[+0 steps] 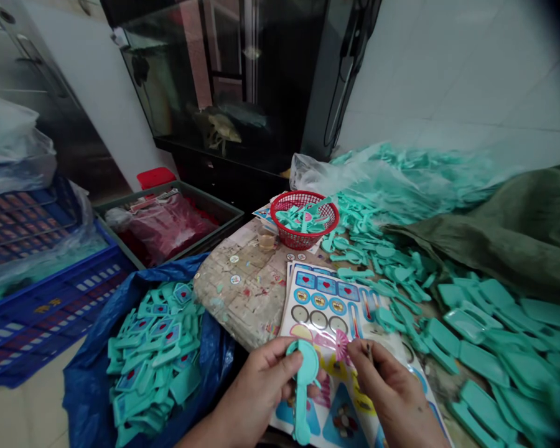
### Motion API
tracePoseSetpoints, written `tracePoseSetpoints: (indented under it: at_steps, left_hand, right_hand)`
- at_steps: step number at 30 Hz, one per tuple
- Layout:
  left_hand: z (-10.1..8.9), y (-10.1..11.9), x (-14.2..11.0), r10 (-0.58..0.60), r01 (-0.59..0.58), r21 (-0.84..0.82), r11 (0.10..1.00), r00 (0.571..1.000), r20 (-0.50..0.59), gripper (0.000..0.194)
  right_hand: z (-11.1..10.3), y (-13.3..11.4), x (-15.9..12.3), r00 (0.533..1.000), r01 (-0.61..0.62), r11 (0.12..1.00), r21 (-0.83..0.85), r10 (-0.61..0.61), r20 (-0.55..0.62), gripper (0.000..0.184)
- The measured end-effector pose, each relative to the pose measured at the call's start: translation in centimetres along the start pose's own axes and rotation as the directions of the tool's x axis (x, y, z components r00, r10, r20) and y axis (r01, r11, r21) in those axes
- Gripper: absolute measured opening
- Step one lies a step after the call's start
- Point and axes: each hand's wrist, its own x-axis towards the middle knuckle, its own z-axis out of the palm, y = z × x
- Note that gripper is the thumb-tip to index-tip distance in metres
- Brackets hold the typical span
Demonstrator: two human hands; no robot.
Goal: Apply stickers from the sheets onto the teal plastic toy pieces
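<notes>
My left hand [256, 379] grips a teal plastic toy piece [303, 367], round-headed with a long handle, above a printed sticker sheet [317, 305]. My right hand [394, 392] pinches a slim dark tool [368, 352], possibly tweezers, its tip close to the round head. A small pink item [341, 345] lies on the sheet near that tip, though its exact form is unclear. Stickered teal pieces [154, 354] fill an open blue bag [86, 398] to my left. Loose unstickered teal pieces [494, 348] spread to my right.
A red basket [303, 218] of teal pieces and a small glass cup [267, 239] stand on a worn, stained board [242, 292]. Beyond lie a plastic bag of teal pieces [401, 180], a green tarp [508, 230], a grey tray [168, 224], a blue crate [42, 311] and a fish tank [205, 81].
</notes>
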Motion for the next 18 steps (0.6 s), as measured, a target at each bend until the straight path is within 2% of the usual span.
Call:
tracePoseSetpoints:
  at_steps: [3,8,13,18]
  left_hand:
    - [-0.2,-0.1,0.1,0.004,-0.001,0.041,0.999,0.998,-0.069,0.030]
    - [0.2,0.0,0.0,0.039,-0.038,0.038,0.999,0.999,-0.036,0.033]
    - [0.5,0.0,-0.2,0.058,-0.057,0.027,0.998,0.998,-0.017,0.029]
    - [0.5,0.0,-0.3,0.061,-0.057,0.099,0.993,0.998,-0.035,0.030]
  right_hand:
    - [-0.1,-0.1,-0.4,0.998,-0.019,0.998,0.064,0.015,0.054,0.028]
    - [1.4,0.1,-1.0,0.980,-0.077,0.994,0.080,0.060,0.192,0.037]
    - [2.6,-1.0,-1.1,0.989,-0.047,0.999,0.006,0.045,0.144,0.044]
    - [2.7,-0.8,-1.0,0.986,-0.024,1.000,-0.004,0.024,0.164,0.045]
